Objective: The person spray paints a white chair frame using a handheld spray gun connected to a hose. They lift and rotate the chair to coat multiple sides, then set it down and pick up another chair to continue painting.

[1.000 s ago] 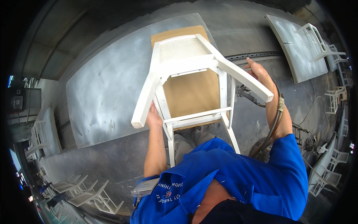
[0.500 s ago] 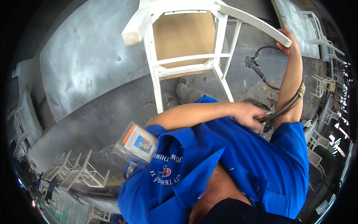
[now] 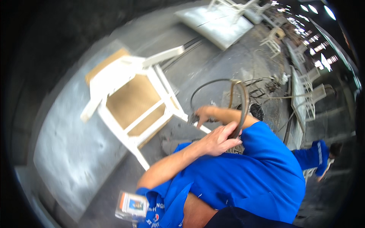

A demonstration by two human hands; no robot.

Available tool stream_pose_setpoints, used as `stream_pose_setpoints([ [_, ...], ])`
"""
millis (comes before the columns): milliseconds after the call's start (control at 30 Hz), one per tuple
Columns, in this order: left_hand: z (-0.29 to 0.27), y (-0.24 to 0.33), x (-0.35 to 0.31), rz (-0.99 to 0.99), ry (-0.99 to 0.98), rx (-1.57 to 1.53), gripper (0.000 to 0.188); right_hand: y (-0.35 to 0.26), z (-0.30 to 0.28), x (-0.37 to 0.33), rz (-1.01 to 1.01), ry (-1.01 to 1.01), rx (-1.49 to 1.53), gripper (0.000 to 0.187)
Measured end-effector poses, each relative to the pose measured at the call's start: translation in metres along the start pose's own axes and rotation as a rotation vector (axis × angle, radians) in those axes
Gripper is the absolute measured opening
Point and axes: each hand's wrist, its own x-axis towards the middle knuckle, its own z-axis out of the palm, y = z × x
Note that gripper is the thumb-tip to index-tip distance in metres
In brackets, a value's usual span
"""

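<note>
My left hand is closed round a bundle of dark hoses that arches up from it. Beyond it, my bent right arm brings my right hand close to a leg of a white chair. A spray gun, blurred and partly covered, is in the right hand's closed fingers. Turned over and tilted, the chair shows its white legs and stretchers. A tan panel covers its seat, and its lower legs reach toward my body.
A large grey metal sheet lies behind and left of the chair. Another metal-topped platform bears white chairs at the top. A black bucket and tangled hoses stand right of my arm. A co-worker in blue is at the right.
My right hand has left the chair's far leg and come in to the spray gun, which hung loose before. My left hand now grips the hoses. The view has swung right; the chair appears farther left.
</note>
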Motion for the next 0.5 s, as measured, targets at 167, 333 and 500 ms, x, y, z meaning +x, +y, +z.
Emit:
stream_pose_setpoints([
  [167, 0.02, 0.012, -0.011, 0.028, -0.188, 0.001, 0.029, -0.015, 0.083, 0.013, 0.193, 0.279, 0.161, 0.073],
  [333, 0.03, 0.025, -0.004, 0.077, -0.315, 0.098, 0.03, -0.014, 0.067, 0.023, 0.356, 0.503, 0.181, 0.052],
  [500, 0.029, 0.031, 0.009, 0.109, -0.37, 0.149, 0.035, -0.003, -0.017, 0.001, 0.389, 0.599, 0.353, 0.055],
])
